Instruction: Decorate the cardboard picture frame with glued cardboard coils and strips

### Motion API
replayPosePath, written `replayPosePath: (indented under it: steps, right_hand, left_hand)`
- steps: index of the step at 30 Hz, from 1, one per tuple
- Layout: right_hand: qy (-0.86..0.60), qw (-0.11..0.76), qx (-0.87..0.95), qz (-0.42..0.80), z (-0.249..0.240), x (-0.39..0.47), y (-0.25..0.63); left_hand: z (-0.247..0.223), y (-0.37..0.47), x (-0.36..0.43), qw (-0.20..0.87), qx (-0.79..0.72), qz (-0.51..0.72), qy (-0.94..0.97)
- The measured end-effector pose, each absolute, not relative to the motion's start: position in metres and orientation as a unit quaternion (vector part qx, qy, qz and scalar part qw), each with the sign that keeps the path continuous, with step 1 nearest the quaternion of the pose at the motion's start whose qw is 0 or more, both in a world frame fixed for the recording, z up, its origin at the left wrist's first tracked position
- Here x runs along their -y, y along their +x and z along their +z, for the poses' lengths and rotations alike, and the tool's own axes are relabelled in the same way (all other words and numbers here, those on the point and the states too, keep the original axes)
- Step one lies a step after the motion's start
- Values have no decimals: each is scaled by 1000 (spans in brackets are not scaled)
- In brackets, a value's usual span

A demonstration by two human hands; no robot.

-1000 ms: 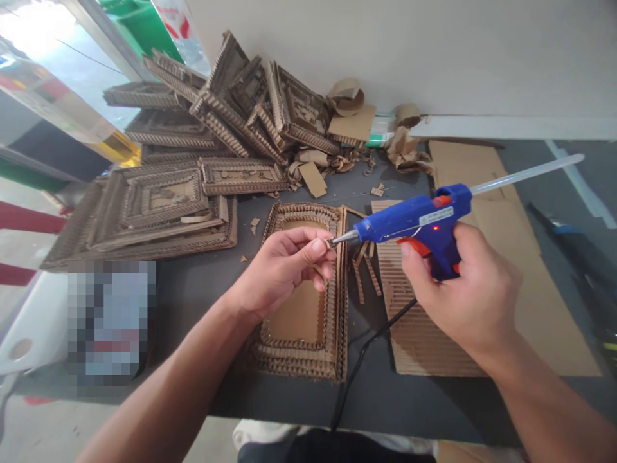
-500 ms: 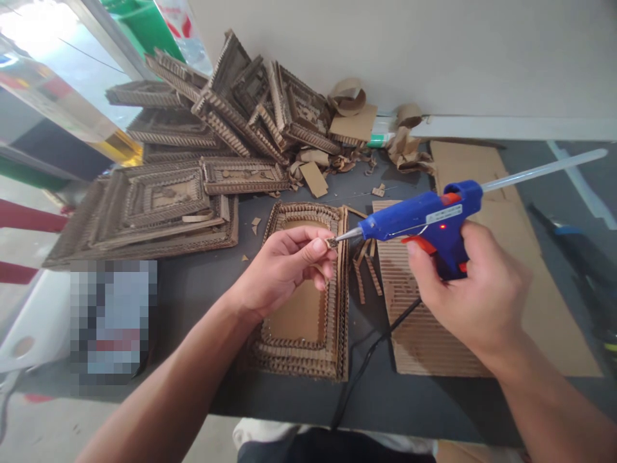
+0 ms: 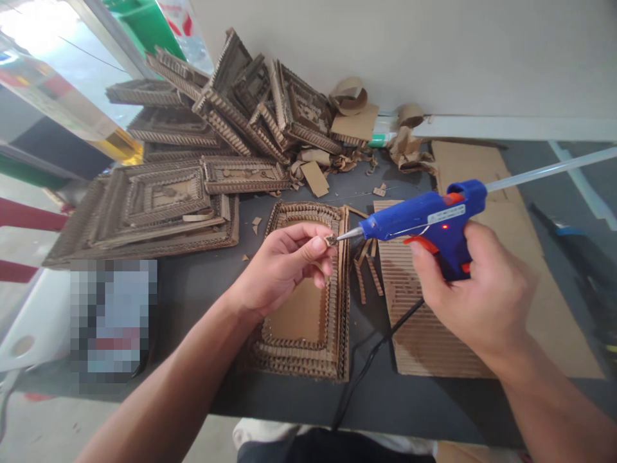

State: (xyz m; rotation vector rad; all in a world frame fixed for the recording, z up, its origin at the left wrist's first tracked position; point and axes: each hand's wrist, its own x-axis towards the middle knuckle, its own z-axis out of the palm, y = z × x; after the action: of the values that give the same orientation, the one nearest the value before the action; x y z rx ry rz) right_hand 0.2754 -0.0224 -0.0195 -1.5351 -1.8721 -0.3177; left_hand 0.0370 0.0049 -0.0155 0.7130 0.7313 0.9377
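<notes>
Between the thumb and fingertips of my left hand (image 3: 294,263) is a small piece of cardboard (image 3: 331,240), pinched above the table. My right hand (image 3: 486,289) grips a blue hot glue gun (image 3: 424,222) with an orange trigger, a glowing red light and a clear glue stick (image 3: 554,168) sticking out behind. Its metal nozzle points left, right at the cardboard piece; whether they touch I cannot tell. Below my left hand lies a rectangular cardboard frame (image 3: 340,321) with corrugated borders, partly hidden by that hand.
Corrugated cardboard frames (image 3: 241,122) are heaped at the back left, more (image 3: 164,193) stacked nearer. Thin cardboard strips (image 3: 369,280) lie beside a corrugated sheet (image 3: 434,347) on the right. The gun's black cord (image 3: 366,366) crosses the table's front. A blurred-out rectangular object (image 3: 116,321) lies at left.
The glue gun and my right hand have shifted very slightly to the right. My left hand stays nearly in place with its cardboard piece.
</notes>
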Motion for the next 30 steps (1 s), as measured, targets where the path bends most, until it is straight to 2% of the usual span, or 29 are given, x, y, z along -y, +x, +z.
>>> replayPosePath:
  steps: [30]
  right_hand:
    - [-587,335,726,-126,-19,24,275]
  left_hand:
    - [-18,38,-4,764,-335,425,352]
